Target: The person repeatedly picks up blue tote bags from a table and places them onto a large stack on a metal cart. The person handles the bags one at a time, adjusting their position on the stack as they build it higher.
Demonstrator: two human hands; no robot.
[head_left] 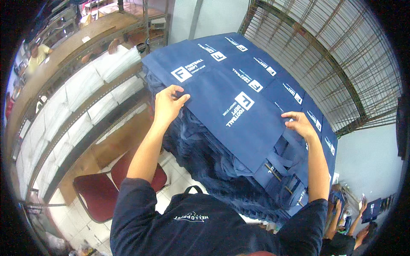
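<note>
A pile of navy blue tote bags (260, 123) with white print is spread in overlapping rows, straps and folded layers hanging along the near side. The nearest top bag (213, 100) lies flat between my hands. My left hand (168, 102) is at this bag's left edge, thumb and index finger slightly apart. Over by its right edge is my right hand (300, 125), its index finger stretched out and thumb apart from it. I see nothing held in either hand. Loose navy straps (282, 158) show below the right hand.
White stacked bundles (85, 85) fill metal shelving at left. Dark red chairs (96, 196) stand on the tiled floor below. A wire rack (316, 51) rises behind the pile. Another person's hands (363, 209) are at lower right, near hanging navy bags.
</note>
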